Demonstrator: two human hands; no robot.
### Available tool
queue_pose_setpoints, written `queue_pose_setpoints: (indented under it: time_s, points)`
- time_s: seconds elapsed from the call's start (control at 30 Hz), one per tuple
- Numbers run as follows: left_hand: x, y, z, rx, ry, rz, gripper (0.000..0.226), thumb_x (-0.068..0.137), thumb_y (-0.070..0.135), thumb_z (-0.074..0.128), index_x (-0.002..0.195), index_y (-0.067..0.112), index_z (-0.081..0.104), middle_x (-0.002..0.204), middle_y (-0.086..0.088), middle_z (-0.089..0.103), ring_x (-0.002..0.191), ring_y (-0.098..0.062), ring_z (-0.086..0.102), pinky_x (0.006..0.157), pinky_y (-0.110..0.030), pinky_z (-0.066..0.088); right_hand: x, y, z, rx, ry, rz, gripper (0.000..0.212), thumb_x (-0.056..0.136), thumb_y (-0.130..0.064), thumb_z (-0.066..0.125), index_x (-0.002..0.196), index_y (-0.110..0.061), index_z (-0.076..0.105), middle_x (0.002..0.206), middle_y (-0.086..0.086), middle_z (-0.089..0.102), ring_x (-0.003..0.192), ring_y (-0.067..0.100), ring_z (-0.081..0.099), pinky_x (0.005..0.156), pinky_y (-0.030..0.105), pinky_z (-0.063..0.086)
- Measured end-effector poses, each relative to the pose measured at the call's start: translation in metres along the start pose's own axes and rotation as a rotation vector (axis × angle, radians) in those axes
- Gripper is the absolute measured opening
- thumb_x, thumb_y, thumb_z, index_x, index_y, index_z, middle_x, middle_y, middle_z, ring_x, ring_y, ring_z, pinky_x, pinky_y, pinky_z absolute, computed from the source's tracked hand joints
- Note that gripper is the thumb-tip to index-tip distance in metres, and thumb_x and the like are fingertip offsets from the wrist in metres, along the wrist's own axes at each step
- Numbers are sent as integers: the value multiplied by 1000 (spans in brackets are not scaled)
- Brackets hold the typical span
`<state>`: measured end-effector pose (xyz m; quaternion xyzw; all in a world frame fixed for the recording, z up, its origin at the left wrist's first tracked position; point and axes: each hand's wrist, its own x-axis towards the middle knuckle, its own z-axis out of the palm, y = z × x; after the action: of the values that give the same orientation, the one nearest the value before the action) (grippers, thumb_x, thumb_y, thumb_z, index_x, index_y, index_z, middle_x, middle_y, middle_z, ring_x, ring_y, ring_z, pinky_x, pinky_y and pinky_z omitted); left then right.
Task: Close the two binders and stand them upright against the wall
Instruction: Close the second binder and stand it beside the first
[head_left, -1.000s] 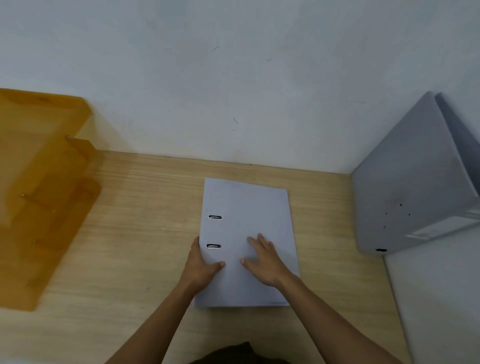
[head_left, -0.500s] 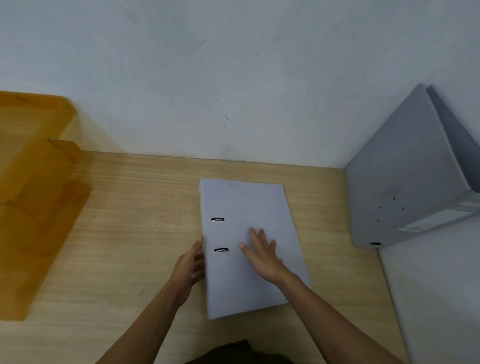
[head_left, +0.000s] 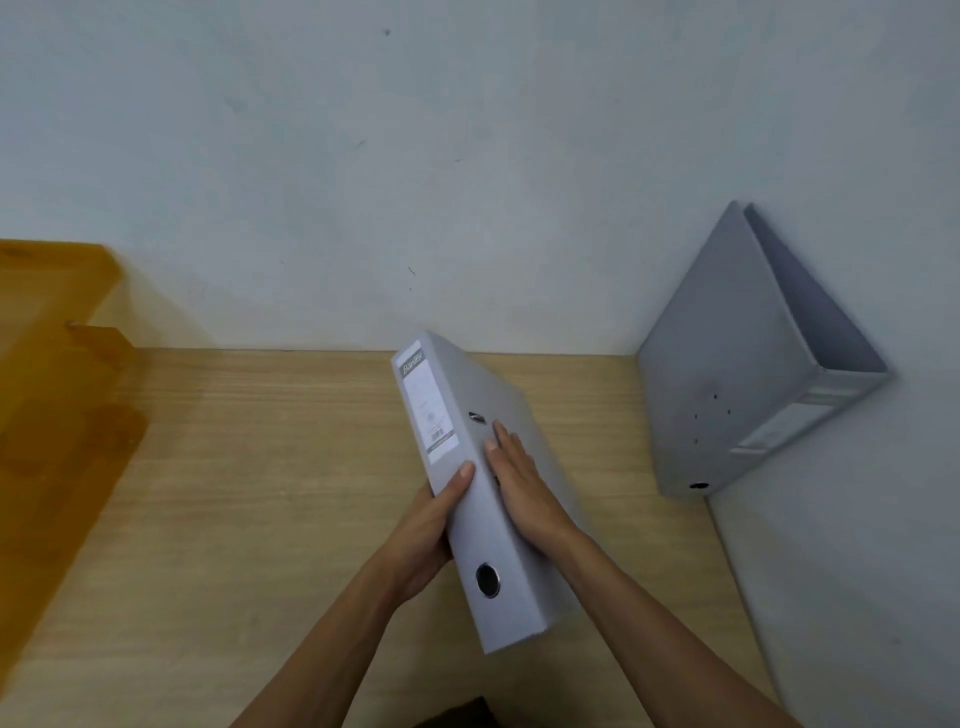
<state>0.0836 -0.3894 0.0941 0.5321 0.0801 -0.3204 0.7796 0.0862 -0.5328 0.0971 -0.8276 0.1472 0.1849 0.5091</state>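
A closed grey binder (head_left: 457, 499) is tilted up off the wooden desk (head_left: 260, 493), its labelled spine with a finger hole turned up toward me. My left hand (head_left: 431, 525) grips it from the left, thumb over the spine. Flat against its cover lies my right hand (head_left: 519, 483), fingers spread. A second grey binder (head_left: 727, 374) stands in the right corner, leaning against the white wall (head_left: 467, 182), spine toward me.
A translucent orange tray stack (head_left: 57, 395) occupies the desk's left side. A white side panel (head_left: 857, 571) borders the desk on the right. Bare desk lies between the tray and the held binder.
The binder lay flat on the desk under both hands. Now it is raised on its edge with the spine turned upward, my left hand gripping the spine side.
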Motion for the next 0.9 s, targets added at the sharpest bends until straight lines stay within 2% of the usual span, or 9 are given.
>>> queue_pose_setpoints:
  time_s: [0.1,0.2,0.3,0.37,0.47,0.6,0.67,0.8,0.9]
  points:
    - [-1,7,17,94,6,68,54,89,40,67,138,23,55,125,-4,75,114,-26,72,97,-50,57,-13,-10,-18,119,59,-98,77,86,-81,28,156,-54,13,171,-12,14,156,14,18,125,53,18]
    - [-3,13,32,180,-4,168,62,84,34,75,140,22,52,126,-4,74,112,-25,73,93,-46,59,-29,-19,-40,213,129,-250,77,88,-66,53,157,-48,23,164,-14,31,148,9,35,121,42,34]
    - [-1,18,50,279,-19,281,70,77,19,83,139,22,51,126,0,73,112,-19,73,85,-32,61,-42,-22,-67,276,194,-363,86,80,-56,71,154,-48,28,155,-20,44,138,1,48,111,32,47]
    - [3,17,64,360,-46,339,74,77,6,84,140,23,50,126,1,72,109,-13,73,80,-26,60,-49,-18,-85,280,230,-405,90,77,-53,75,155,-46,29,152,-21,47,136,-1,49,105,30,50]
    - [13,12,79,487,-80,399,87,77,-1,83,148,27,42,132,8,66,115,-5,67,80,-25,60,-58,-3,-107,280,275,-416,79,82,-42,78,151,-37,41,145,-18,58,131,3,57,97,27,55]
    - [26,-11,92,585,-80,384,79,80,1,80,147,21,42,131,12,63,121,-13,63,77,-18,58,-73,34,-114,257,293,-340,72,84,-29,80,149,-30,48,137,-16,64,127,4,60,83,15,56]
    - [28,-24,102,622,-64,373,72,81,-1,79,143,15,46,123,10,65,118,-15,64,74,-13,56,-81,51,-115,263,281,-321,74,85,-28,79,151,-32,45,142,-15,61,131,3,56,89,17,56]
    - [32,-31,123,679,-93,363,69,81,-4,77,139,18,46,118,16,62,99,17,63,70,-8,53,-92,70,-127,290,322,-303,74,84,-35,78,150,-41,44,141,-19,61,132,3,56,102,37,56]
    - [34,-41,135,705,-74,369,66,80,-2,79,137,16,51,116,13,65,95,19,63,71,-8,53,-101,76,-141,272,331,-316,76,85,-33,77,152,-39,42,145,-19,59,133,0,54,104,36,54]
